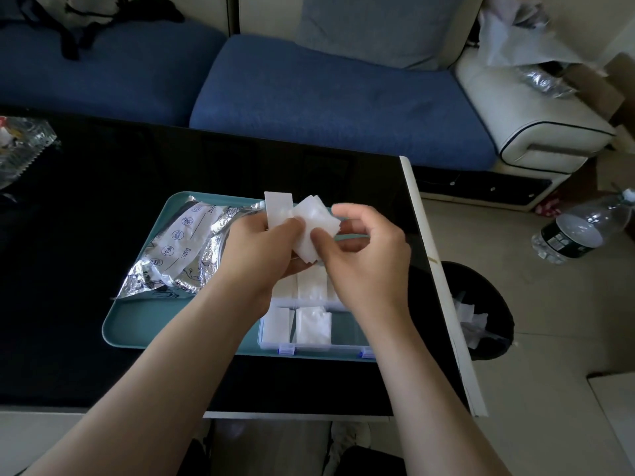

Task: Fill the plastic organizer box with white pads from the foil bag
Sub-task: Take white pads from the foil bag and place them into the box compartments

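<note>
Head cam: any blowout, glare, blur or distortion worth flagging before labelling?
Head view: the pads are nearly blown out and show little texture. The foil bag throws specular glare. The black table is crushed to near-black. Wide-angle bowing shows along the table's right edge. The paper at top right looks soft and smeared.

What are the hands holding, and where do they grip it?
A loose bunch of white square pads, above the clear plastic organizer box. The left hand grips its left side, thumb on top; the right hand pinches its near right edge.
</note>
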{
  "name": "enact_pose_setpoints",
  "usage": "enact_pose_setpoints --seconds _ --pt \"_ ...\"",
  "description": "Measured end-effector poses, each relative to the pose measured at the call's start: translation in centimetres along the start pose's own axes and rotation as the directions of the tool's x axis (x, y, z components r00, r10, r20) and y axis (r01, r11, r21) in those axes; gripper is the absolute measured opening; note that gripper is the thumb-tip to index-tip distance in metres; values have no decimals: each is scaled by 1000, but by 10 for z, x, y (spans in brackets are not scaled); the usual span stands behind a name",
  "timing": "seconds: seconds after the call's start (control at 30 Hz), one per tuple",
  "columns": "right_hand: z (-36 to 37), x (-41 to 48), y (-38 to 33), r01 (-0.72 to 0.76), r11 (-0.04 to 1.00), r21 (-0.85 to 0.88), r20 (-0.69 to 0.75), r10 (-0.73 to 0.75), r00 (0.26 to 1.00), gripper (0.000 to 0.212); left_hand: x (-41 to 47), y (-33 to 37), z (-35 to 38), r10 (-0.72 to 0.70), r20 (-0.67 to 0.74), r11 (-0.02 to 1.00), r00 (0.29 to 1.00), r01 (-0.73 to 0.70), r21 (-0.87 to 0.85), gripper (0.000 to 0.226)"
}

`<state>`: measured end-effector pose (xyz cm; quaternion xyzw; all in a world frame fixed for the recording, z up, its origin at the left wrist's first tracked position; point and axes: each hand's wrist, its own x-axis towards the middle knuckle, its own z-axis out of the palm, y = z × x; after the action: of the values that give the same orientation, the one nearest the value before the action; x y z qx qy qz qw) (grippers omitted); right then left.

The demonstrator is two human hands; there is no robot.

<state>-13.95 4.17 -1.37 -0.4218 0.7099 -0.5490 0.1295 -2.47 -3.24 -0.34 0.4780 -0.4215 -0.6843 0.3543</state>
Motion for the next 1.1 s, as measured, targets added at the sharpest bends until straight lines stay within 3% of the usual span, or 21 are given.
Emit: enact_pose_setpoints --seconds 0.17,0.47,0.57,0.67,0.73,0.83,0.93,1.1 --pt "3 0 6 103 985 -137 113 -88 990 38 -1 1 -1 -25 1 997 1000 24 66 14" --pt "-3 3 3 -15 988 -152 177 42 983 23 2 2 -4 -45 -16 989 999 46 141 12" --pt "-11 6 2 -46 996 -75 168 58 984 19 4 2 -8 6 -23 989 1000 -3 149 9" --pt "-19 11 3 -29 999 -28 149 33 988 17 7 1 -15 141 -34 918 989 -117 378 12" --pt "-22 13 2 -35 999 -4 222 35 974 21 4 2 -17 193 16 826 981 -171 538 20" --pt "-22 9 0 -29 999 -34 330 39 943 37 2 1 -18 162 115 774 980 -198 601 13" --pt "-20 6 2 26 990 -139 297 17 955 54 4 -4 -19 123 203 749 971 -225 624 18" --pt "-21 6 4 49 969 -242 275 20 961 58 0 0 -16 80 312 711 947 -274 647 19"
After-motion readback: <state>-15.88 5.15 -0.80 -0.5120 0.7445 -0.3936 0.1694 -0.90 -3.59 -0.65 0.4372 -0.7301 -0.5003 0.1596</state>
